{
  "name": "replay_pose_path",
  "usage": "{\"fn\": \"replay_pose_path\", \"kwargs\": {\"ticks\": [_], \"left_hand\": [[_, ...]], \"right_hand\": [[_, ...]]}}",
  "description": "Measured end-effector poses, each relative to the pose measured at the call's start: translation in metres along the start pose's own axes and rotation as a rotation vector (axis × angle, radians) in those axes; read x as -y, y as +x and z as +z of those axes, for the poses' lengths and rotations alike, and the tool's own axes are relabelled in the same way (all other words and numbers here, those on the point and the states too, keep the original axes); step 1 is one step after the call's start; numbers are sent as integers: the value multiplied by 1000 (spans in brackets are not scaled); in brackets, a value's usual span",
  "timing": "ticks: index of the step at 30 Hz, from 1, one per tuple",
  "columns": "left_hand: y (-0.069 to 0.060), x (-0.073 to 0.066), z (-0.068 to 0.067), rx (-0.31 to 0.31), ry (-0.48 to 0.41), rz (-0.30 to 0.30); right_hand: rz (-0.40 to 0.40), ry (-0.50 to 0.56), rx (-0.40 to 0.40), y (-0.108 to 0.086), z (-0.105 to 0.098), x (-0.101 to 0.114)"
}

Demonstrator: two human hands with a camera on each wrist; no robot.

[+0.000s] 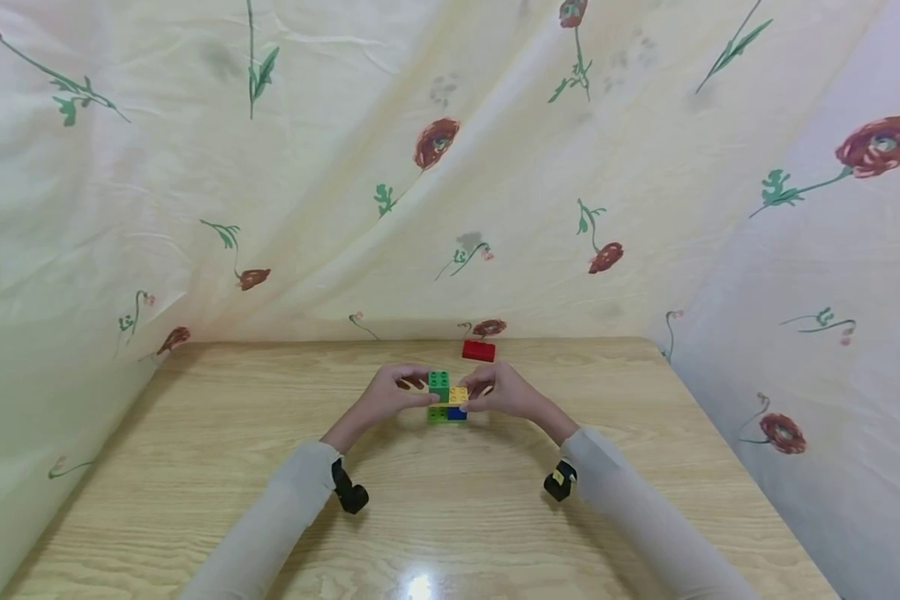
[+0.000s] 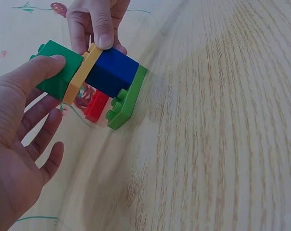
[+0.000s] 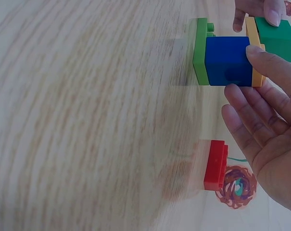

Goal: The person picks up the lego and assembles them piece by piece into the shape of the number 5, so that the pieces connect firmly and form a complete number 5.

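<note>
A small stack of toy building bricks stands on the table between both hands. Its base is a flat light-green brick (image 2: 128,103), with a blue brick (image 3: 228,61) on one end. Across the blue one lies a thin yellow-orange brick (image 2: 81,77), overhanging to the left. A taller green brick (image 1: 438,386) sits on that overhang. My left hand (image 1: 396,390) pinches the green brick, thumb on its near side. My right hand (image 1: 504,392) holds the yellow-orange brick at its right end, thumb by the top of the blue brick.
A red brick (image 1: 478,350) lies by itself behind the stack, near the table's back edge. A flowered cloth (image 1: 330,208) hangs behind and on both sides of the wooden table (image 1: 232,433). Dark wrist cameras hang beneath both forearms.
</note>
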State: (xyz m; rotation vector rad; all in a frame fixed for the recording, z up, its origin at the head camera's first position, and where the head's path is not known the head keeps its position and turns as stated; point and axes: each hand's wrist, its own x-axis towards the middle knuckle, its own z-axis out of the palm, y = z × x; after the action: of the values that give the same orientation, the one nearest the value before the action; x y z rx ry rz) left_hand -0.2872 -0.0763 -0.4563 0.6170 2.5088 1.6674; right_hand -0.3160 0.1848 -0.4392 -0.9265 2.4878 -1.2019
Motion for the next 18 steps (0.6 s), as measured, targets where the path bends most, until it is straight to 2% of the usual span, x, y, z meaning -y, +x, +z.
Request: {"fn": "replay_pose_path", "kwargs": {"ticks": [8,18], "left_hand": [[1,-3,-1,-7,16,-22],[1,-1,-1,1,15,-13]], "right_hand": [[-5,20,4,0,-1,2],[-3,9,9,1,-2,3]]}}
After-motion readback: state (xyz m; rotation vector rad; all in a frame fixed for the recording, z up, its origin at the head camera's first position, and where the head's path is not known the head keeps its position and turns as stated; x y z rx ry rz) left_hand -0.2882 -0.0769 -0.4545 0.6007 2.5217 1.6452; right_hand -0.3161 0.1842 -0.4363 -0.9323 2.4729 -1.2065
